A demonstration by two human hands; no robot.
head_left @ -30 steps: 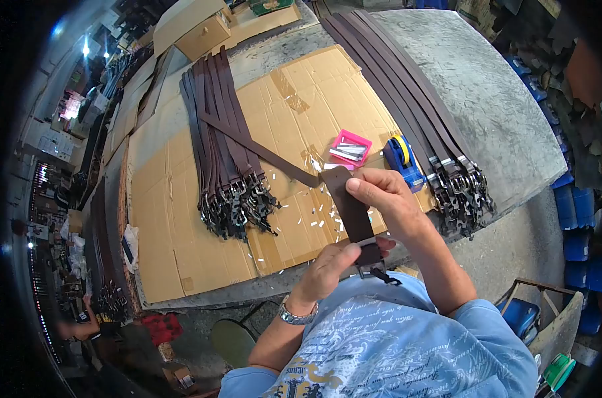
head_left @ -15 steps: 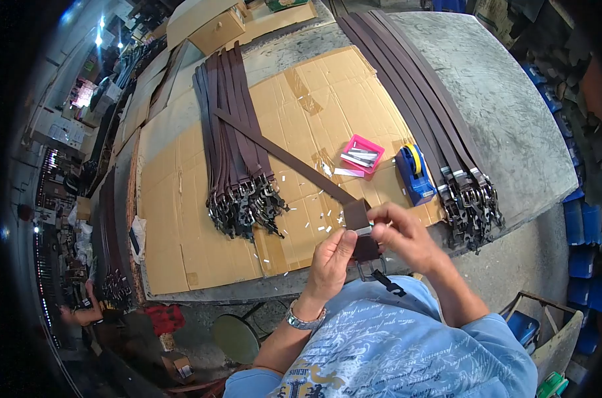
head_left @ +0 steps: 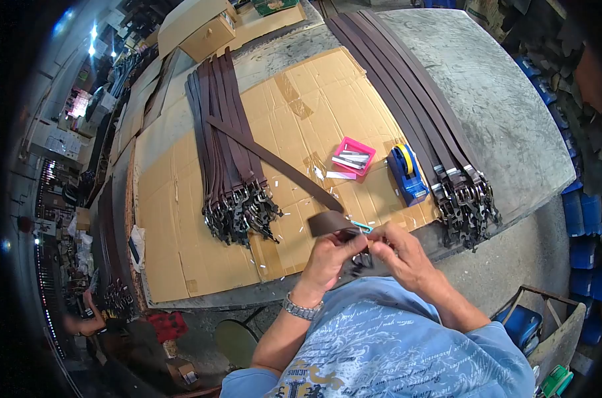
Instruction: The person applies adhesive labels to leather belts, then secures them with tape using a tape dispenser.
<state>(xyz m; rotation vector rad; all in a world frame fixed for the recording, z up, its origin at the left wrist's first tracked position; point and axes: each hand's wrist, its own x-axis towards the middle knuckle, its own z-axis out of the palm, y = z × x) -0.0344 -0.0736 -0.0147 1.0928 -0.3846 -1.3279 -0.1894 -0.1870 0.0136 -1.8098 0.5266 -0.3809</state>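
Observation:
Near the table's front edge, my left hand (head_left: 329,264) is closed on a dark brown belt (head_left: 281,164), whose loop bends up beside the fingers. The strap runs back to the left across the cardboard, onto a bundle of belts. My right hand (head_left: 401,255) pinches at the same belt, close to my left fingertips. A thin turquoise item (head_left: 361,226) shows just above the fingers; I cannot tell what it is. The belt's buckle end, below the hands, is blurred.
Belts with buckles form a left bundle (head_left: 222,126) and a right bundle (head_left: 407,86). A pink tray (head_left: 352,157) of strips and a blue tape dispenser (head_left: 408,178) stand between them. White scraps dot the cardboard (head_left: 165,232). Another person's arm (head_left: 88,322) shows at lower left.
The belt has turned in my hands, its loop now swung to the left and its buckle end blurred. My right hand has moved down slightly, and the turquoise item shows more clearly.

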